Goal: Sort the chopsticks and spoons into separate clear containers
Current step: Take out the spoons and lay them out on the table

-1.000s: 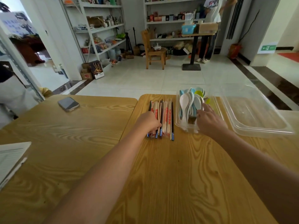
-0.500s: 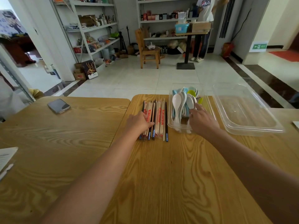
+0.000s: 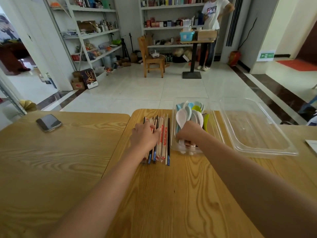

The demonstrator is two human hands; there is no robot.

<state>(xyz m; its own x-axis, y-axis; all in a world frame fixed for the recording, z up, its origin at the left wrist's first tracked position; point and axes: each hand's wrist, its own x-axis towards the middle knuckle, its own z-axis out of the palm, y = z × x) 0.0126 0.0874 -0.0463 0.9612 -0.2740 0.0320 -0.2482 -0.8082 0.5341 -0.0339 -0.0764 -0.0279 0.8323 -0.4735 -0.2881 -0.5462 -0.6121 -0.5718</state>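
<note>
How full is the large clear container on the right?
Empty: the large clear container shows only wood grain through its bottom. The spoons sit in the smaller container beside it; the chopsticks lie outside both.

A single head-worn view faces forward and down over the table [image 3: 171, 203]. It sits close above the left hand [image 3: 145, 136] and right hand [image 3: 190, 133], with shelves [image 3: 96, 32] far beyond the table.

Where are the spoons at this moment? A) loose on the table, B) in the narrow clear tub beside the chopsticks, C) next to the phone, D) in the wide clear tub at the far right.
B: the spoons lie bunched in the narrow tub, just right of the chopsticks.
</note>
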